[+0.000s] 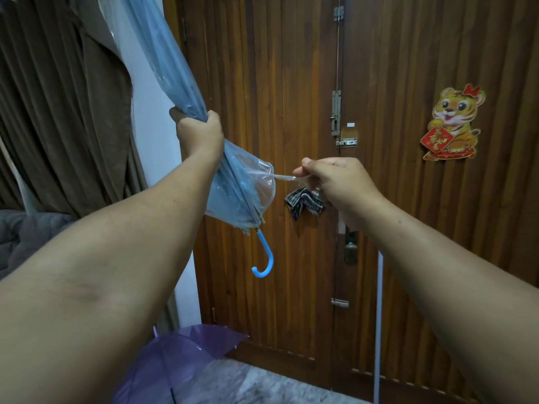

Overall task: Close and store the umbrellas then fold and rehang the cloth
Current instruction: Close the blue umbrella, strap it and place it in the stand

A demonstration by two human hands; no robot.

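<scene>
Gripping the folded blue umbrella [186,91] around its gathered canopy, the left hand [199,135] is seen up by the wooden door [277,83], curved handle pointing down. Its clear strap [284,177] is pinched and pulled sideways by the right hand [335,182]. A checkered cloth [303,201] is hung on the door, and a purple umbrella [175,357] is left open on the floor.

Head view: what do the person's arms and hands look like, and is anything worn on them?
Both forearms are bare up to the frame edge: no sleeves show. The left hand and the right hand wear no gloves, and no rings, watch or bracelet show on the sides facing the camera. No markings are visible.
</scene>
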